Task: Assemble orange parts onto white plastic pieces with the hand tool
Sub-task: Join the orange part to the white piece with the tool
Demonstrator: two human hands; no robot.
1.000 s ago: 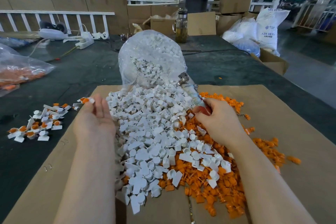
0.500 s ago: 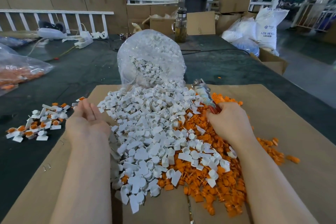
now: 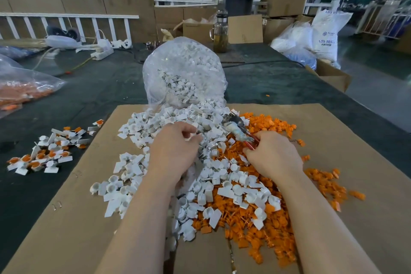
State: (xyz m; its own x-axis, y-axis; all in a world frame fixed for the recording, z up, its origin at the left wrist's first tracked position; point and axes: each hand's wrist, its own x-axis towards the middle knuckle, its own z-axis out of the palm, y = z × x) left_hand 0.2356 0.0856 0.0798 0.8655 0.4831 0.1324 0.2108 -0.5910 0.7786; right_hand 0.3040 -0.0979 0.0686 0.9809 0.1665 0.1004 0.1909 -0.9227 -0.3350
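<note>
Fingers of the left hand (image 3: 175, 151) are being curled over the heap of white pieces (image 3: 178, 131), and one small white piece (image 3: 190, 138) is being pinched at the fingertips. Red handles of the hand tool (image 3: 239, 130) are being gripped by the right hand (image 3: 274, 155), at 3 o'clock from the left hand, with the tool's metal head being pointed toward 11 o'clock (its middle is being covered by a pale wrap). Orange parts (image 3: 273, 220) are being spread under and around the right hand, out to 4 o'clock, partly overlapped by white pieces. Both heaps are being carried by a cardboard sheet (image 3: 355, 140). At 12 o'clock, more white pieces are being spilled from a clear plastic bag (image 3: 184, 69). At 9 o'clock, on the dark table cover (image 3: 100, 87), a small group of assembled pieces (image 3: 42, 153) is being kept apart from the cardboard.
</note>
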